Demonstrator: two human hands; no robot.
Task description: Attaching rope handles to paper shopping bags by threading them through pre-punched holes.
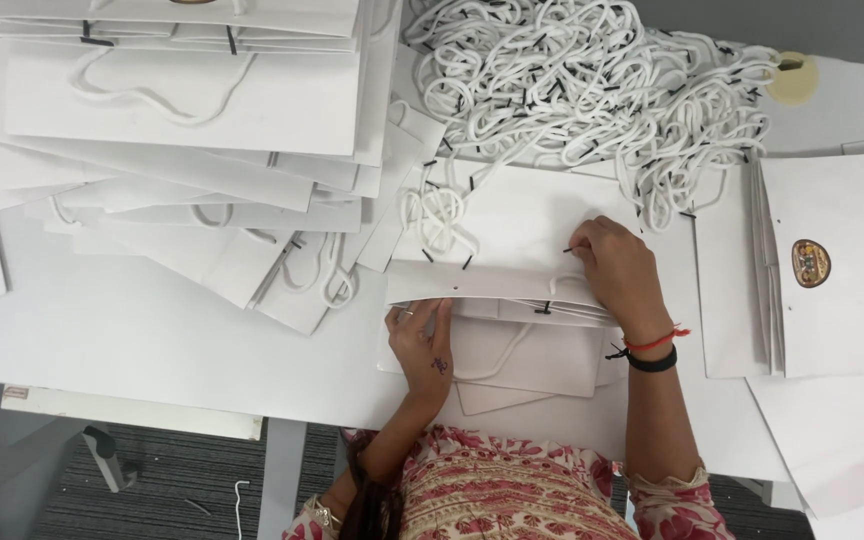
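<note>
Two bare hands work a white paper bag (512,235) at the near edge of a crowded white table (132,340).

The right hand (620,272) pinches the black tip of a white cord (570,249) between closed fingertips on the bag's upper face. The left hand (424,340) lies flat, fingers spread open, gripping nothing, pressing the bag's lower left edge. A heap of loose cords (592,90) crowds the far side, finished bags (192,130) overlap on the left, flat stickered sheets (832,260) sit just right. Bare tabletop shows only at the near left.
</note>
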